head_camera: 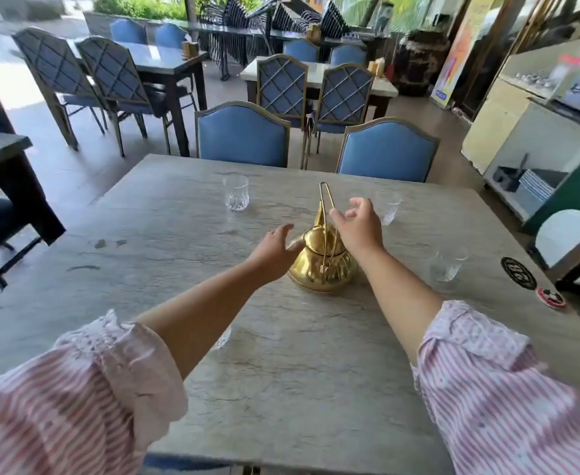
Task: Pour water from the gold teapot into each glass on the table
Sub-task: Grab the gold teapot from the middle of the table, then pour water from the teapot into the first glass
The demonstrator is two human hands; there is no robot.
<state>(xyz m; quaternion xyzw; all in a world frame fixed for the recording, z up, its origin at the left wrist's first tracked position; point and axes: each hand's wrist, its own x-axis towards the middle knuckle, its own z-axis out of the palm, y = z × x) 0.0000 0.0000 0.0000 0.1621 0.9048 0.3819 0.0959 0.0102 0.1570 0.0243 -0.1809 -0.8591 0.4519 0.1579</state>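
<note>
The gold teapot stands at the middle of the grey stone table, its thin handle upright. My left hand reaches toward the pot's left side, fingers spread, fingertips at or near it. My right hand hovers just right of the handle with loosely curved fingers, holding nothing. One glass stands at the far left, another glass partly behind my right hand, and a third glass to the pot's right. A fourth glass peeks out under my left forearm.
Two blue chairs stand at the table's far side. Round coasters lie near the right edge. More tables and chairs fill the room behind, with a counter on the right.
</note>
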